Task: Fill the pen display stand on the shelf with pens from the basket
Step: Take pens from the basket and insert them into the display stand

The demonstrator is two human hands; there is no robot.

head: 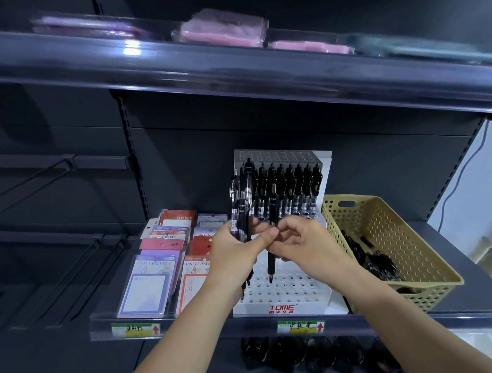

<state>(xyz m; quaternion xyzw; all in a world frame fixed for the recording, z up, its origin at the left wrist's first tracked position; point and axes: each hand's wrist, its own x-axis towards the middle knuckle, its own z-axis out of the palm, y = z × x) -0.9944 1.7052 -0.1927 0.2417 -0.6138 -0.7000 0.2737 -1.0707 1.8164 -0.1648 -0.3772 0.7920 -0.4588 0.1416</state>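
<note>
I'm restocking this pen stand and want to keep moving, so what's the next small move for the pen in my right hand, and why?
Probably lower it straight down into an empty hole. Your right hand pinches the pen upright, tip down above the open front holes of the stand. The back rows already hold pens, and your left hand grips spare pens.

shelf (467, 254) | pen display stand (284, 288) at front edge, centre | pens (291, 189) in its rear rows | basket (395, 240) just right of stand, loose pens (373, 262) inside | notepad packs (170, 254) just left of stand, rows running back from front edge
</note>
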